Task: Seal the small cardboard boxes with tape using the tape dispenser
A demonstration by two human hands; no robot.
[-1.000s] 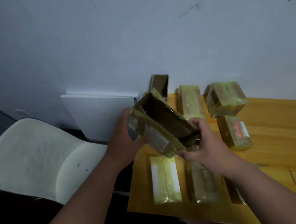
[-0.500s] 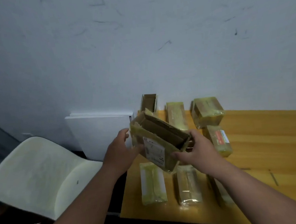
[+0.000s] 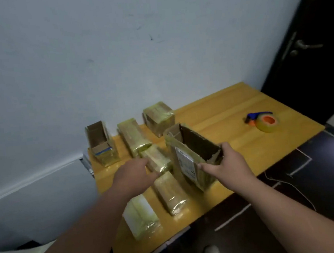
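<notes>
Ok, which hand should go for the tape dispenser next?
Probably the right hand: the tape dispenser lies on the table to its right. But it grips the open box; the left hand would have to cross over.

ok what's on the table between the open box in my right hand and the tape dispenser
Nothing: in the head view, only bare wooden table lies between the open box held by the right hand and the tape dispenser.

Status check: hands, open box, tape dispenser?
Right hand grips open brown cardboard box, unsealed. Left hand touching small taped box. Orange-and-blue tape dispenser untouched, far right.
</notes>
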